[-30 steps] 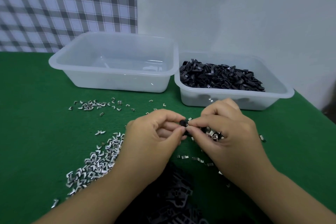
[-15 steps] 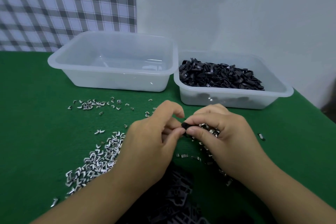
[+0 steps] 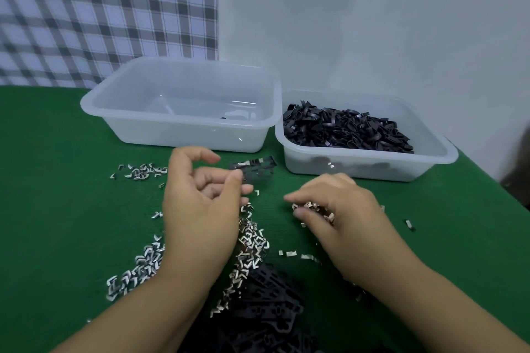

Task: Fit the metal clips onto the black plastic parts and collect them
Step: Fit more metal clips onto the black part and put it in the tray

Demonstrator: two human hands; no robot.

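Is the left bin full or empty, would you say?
Almost empty: the bin shows its bare floor, bar one dark speck.

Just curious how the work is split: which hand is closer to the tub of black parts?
The right hand, just in front of that tub; the left hand is further left, before the other tub.

Dim, bluish light; soft shadow on wall; motion blur, bowed edges.

Green felt-like table covering (image 3: 43,180) ran back to a plain pale wall (image 3: 401,23) carrying 1 faint darker patch (image 3: 292,0), with a grey-and-white checked cloth (image 3: 100,8) hung at the left, under even, soft light.
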